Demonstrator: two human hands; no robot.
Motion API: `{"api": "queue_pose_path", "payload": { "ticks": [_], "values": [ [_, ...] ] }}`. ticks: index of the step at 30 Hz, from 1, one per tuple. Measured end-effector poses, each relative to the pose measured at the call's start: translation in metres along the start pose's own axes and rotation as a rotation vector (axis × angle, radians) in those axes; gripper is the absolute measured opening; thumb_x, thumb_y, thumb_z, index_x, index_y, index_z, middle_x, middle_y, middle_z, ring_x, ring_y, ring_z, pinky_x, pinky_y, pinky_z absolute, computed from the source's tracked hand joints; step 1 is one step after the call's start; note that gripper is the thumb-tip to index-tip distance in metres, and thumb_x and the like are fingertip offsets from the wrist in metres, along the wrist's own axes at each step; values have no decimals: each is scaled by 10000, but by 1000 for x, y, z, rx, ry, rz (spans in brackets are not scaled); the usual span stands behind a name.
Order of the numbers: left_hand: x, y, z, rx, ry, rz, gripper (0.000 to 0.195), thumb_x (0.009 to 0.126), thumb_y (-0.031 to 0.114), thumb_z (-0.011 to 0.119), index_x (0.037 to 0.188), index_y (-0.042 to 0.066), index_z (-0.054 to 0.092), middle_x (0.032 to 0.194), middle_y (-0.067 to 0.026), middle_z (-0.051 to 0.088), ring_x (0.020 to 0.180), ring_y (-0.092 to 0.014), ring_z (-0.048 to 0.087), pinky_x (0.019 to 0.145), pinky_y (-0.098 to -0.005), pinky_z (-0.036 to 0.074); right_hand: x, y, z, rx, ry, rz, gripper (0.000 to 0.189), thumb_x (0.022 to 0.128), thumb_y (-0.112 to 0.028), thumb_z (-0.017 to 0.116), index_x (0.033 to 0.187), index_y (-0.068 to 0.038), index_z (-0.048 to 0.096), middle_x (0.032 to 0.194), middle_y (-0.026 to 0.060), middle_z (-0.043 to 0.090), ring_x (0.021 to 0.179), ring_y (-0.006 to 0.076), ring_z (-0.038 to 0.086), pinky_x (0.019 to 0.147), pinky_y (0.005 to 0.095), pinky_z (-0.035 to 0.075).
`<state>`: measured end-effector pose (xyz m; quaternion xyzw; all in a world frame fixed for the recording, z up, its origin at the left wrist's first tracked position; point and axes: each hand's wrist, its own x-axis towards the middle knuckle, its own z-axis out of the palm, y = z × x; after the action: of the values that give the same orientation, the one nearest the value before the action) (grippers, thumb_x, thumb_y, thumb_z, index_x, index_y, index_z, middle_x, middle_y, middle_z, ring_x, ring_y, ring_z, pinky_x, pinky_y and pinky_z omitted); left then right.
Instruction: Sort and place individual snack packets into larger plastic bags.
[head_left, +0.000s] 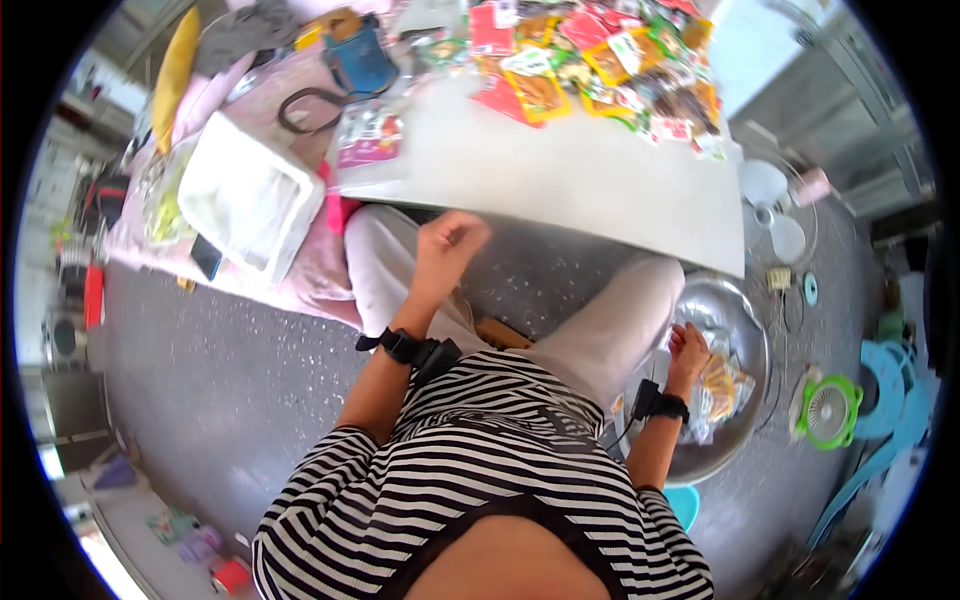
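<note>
My left hand (452, 244) is raised over my lap, just off the near edge of the white tabletop (555, 176); its fingers are curled and blurred, and whether they hold anything cannot be told. My right hand (688, 351) hangs over a large metal basin (759, 345) beside my right leg, its fingers bent and nothing plainly seen in them. Inside the basin lie small plastic food packets (721, 386). A heap of colourful sealed packets (536, 90) covers the far part of the tabletop. One purple and white package (370, 135) lies at the tabletop's left end.
On the pink cloth at left stand a white foam box (300, 180) and a phone-like dark object (205, 257). A blue bag (362, 60) lies farther back. At right are a green fan (827, 412), cables on the floor and a light-blue plastic chair (881, 397). A turquoise basin (684, 506) shows below the metal one.
</note>
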<state>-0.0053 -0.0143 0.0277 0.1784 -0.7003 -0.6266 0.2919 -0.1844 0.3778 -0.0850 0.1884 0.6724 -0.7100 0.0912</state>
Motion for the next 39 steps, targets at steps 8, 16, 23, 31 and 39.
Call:
{"api": "queue_pose_path", "payload": {
  "ticks": [8,16,23,31,39],
  "values": [
    [21,8,-138,937,788,317,228,699,45,618,927,44,634,761,-128,549,649,-277,530,591,-362,436,-39,-68,48,-111,-96,-356,270,861,-202,543,1058,-21,576,755,38,616,565,39,490,496,144,389],
    [11,27,-269,1592,910,25,212,713,142,621,919,123,665,867,-90,549,875,-271,516,726,-397,390,-61,-86,80,-148,-164,-433,214,865,-168,523,989,-10,597,716,30,616,531,35,484,463,152,377],
    [15,30,-269,1580,974,96,55,702,152,627,675,107,644,762,-58,568,780,-263,546,671,-398,397,-70,-91,96,-174,-210,-434,232,871,-180,525,1025,-17,585,721,10,613,547,25,480,478,151,375],
    [24,40,-169,966,810,312,174,638,81,692,611,25,530,693,-112,530,706,-302,517,637,-387,389,-100,-97,137,-172,-380,-454,212,834,-118,534,1003,-5,591,696,25,601,534,65,481,484,183,399],
    [38,8,-45,638,348,309,227,584,57,728,618,37,505,671,-95,514,651,-280,513,588,-363,397,-139,-94,246,-271,-762,-355,194,821,-81,566,997,-1,570,725,63,624,571,85,563,472,198,448]
  ]
}}
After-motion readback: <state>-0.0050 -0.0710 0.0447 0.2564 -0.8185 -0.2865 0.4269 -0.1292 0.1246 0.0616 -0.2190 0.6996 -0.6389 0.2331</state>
